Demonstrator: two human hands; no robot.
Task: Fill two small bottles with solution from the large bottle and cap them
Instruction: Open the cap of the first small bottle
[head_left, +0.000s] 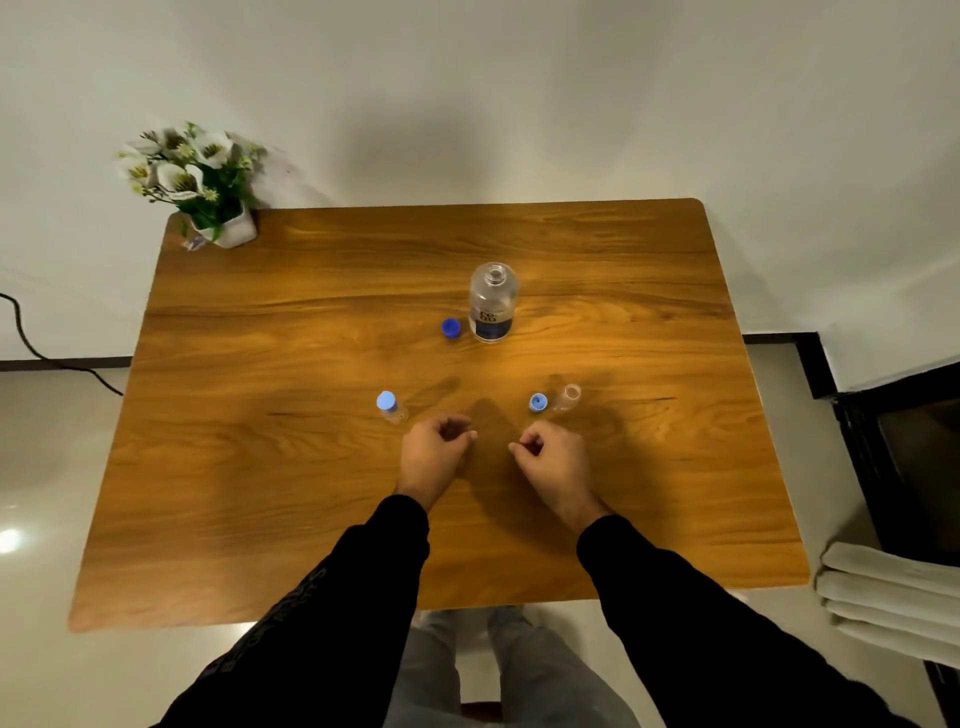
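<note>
Dim warm overhead light, soft shadows on the table (311, 291), floor glare, wide-angle edge bending.

Legible text: one item only. The large bottle (493, 303), standing upright and uncapped on the table (311, 519), carries a dark blue label on its lower body. The label shows dark lettering in two short lines, reading approximately "re-" over "nu"; the characters are small and partly blurred, so the reading is uncertain. Smaller print on the same label cannot be resolved.

The left sleeve (332, 613), nearer the viewer than the large bottle, bears a row of tone-on-tone lettering along the forearm; it cannot be read.
</note>
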